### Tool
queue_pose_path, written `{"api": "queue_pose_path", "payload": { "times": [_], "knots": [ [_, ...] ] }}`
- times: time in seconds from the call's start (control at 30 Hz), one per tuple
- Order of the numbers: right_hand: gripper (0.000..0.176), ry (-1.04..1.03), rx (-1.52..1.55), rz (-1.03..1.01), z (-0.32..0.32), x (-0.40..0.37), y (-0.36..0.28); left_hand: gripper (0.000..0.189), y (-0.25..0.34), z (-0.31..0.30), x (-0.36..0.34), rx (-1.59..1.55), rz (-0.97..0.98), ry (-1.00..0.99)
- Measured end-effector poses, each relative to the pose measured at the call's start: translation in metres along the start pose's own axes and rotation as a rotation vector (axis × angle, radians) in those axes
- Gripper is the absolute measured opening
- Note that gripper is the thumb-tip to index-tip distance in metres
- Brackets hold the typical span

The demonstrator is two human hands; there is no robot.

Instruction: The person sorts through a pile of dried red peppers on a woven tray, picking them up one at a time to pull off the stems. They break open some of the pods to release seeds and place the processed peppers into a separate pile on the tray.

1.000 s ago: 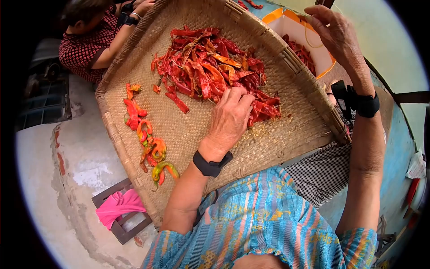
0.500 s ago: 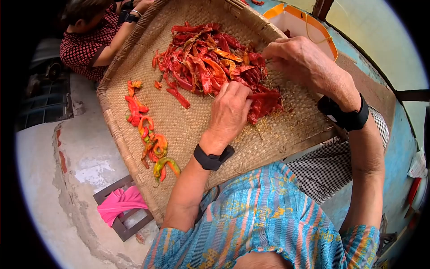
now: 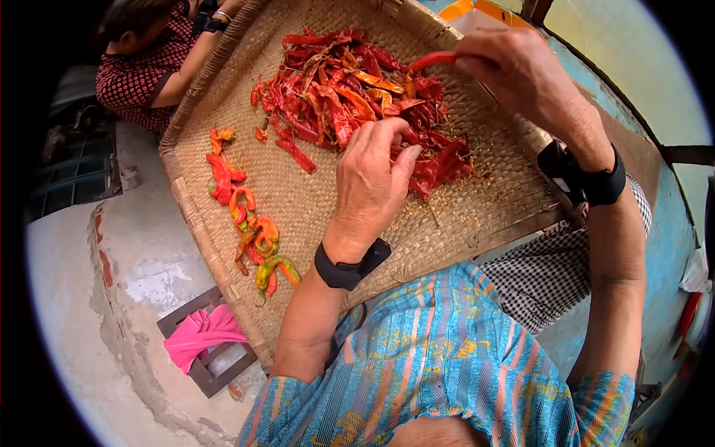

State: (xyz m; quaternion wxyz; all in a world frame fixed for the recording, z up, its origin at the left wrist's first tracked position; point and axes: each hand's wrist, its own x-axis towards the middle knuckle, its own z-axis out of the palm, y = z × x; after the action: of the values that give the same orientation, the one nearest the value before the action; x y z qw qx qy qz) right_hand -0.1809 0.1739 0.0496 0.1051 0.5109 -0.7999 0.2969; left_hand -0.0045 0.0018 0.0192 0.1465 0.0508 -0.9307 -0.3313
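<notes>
My right hand (image 3: 512, 71), up over the far right side of the woven tray (image 3: 447, 246), has one long red pepper (image 3: 432, 59) pinched near its end, the rest sticking out toward the heap. With so little of it between my fingertips, I'd say it could twist loose or snap, brittle as it may be.

My left hand (image 3: 369, 179) is at the near edge of the pile of dry red peppers (image 3: 328, 97), thumb and fingers curved and apart; I can't tell whether anything is caught under them. Pressing down there might crush thin skins and spill more seeds, since loose seeds (image 3: 465, 195) lie scattered just right of that hand.

Left of my left hand, a row of curly peppers (image 3: 264, 238) lies near the tray's side, apart from the pile. A broad sweep of that wrist could mix the two.

My right wristband (image 3: 607, 179) is close to the tray's rim, so it might snag or knock the weave if the arm drops. Beyond my right hand is an orange-rimmed container (image 3: 456, 9), partly hidden; a pepper let go short of it could land outside.
</notes>
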Motion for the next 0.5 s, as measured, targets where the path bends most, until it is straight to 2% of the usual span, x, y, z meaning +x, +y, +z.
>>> {"api": "queue_pose_path", "payload": {
  "times": [0.03, 0.07, 0.1, 0.13, 0.17, 0.23, 0.27, 0.33, 0.37, 0.4, 0.43, 0.47, 0.5],
  "knots": [
    [0.011, 0.054, -0.05, 0.038, -0.004, 0.001, 0.012, 0.03, -0.003, 0.0, -0.003, 0.025, -0.007, -0.11],
    [0.012, 0.138, -0.085, 0.026, -0.005, -0.001, 0.031, 0.026, -0.006, 0.003, -0.005, 0.116, 0.125, -0.122],
    [0.013, 0.223, -0.122, 0.015, -0.005, -0.003, 0.044, 0.026, -0.004, 0.005, -0.006, 0.117, 0.124, -0.121],
    [0.015, 0.056, -0.041, 0.328, -0.029, 0.006, 0.007, 0.026, 0.0, 0.007, -0.008, 0.138, 0.149, -0.145],
    [0.015, 0.055, -0.042, 0.328, -0.029, 0.005, 0.009, 0.026, 0.002, 0.011, -0.009, 0.158, 0.176, -0.169],
    [0.014, 0.219, -0.143, 0.196, -0.025, 0.001, 0.014, 0.026, -0.001, 0.016, -0.01, 0.179, 0.182, -0.191],
    [0.014, 0.219, -0.143, 0.195, -0.019, 0.003, 0.015, 0.026, -0.002, 0.017, -0.01, 0.187, 0.196, -0.175],
    [0.016, 0.359, -0.236, -0.042, -0.003, 0.004, 0.015, 0.025, -0.002, 0.015, -0.009, 0.192, 0.211, -0.165],
    [0.016, 0.359, -0.235, -0.039, -0.001, 0.003, 0.015, 0.022, -0.002, 0.011, -0.008, 0.07, 0.069, -0.167],
    [0.013, 0.192, -0.185, -0.044, 0.0, 0.001, 0.014, 0.019, -0.002, 0.008, -0.007, -0.051, -0.072, -0.169],
    [0.014, 0.026, -0.132, -0.051, 0.003, -0.001, 0.014, 0.019, -0.006, 0.006, -0.007, -0.05, -0.071, -0.172],
    [0.018, -0.143, -0.08, 0.135, 0.01, -0.003, 0.006, 0.015, -0.011, 0.005, -0.005, -0.285, -0.19, -0.112],
    [0.018, -0.143, -0.079, 0.135, 0.013, -0.004, -0.001, 0.012, -0.014, 0.003, -0.004, -0.52, -0.307, -0.048]
  ]
}}
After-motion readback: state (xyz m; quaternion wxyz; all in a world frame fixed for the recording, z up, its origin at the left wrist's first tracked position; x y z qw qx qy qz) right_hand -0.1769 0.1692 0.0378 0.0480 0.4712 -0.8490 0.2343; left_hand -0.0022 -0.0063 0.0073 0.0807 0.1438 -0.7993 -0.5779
